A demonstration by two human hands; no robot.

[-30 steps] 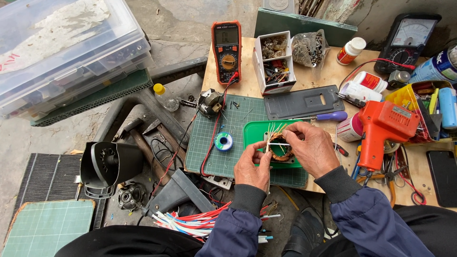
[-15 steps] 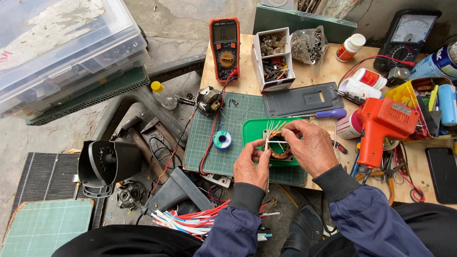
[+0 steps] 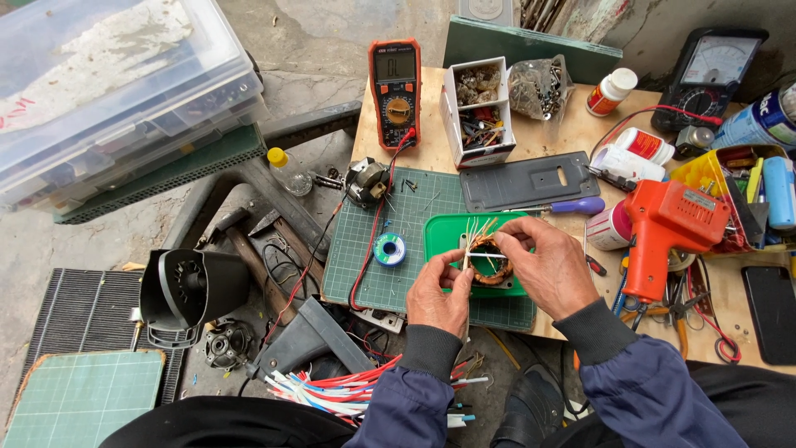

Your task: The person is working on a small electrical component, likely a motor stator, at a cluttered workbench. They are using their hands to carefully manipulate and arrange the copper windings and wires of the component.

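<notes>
Both of my hands hold a small copper-wound coil ring [image 3: 494,264] with several pale wire leads fanning up from it. My left hand [image 3: 438,297] pinches its left side between thumb and fingers. My right hand [image 3: 549,267] grips the right side, fingertips on the leads at the top. The coil hovers over a green plastic tray [image 3: 442,239] that lies on a green cutting mat [image 3: 414,224] on the wooden workbench [image 3: 431,158].
On the mat sit a solder spool [image 3: 389,248] and a small motor part [image 3: 366,181]. A multimeter [image 3: 395,90], parts box [image 3: 477,108], grey cover plate [image 3: 527,180], purple screwdriver [image 3: 580,206], orange soldering gun [image 3: 670,228] and analog meter [image 3: 713,66] surround it. A black fan housing [image 3: 186,290] and wire bundle [image 3: 332,386] lie below.
My hands stay on the coil above the green tray; the fingers have shifted slightly on the leads. Nothing else has moved.
</notes>
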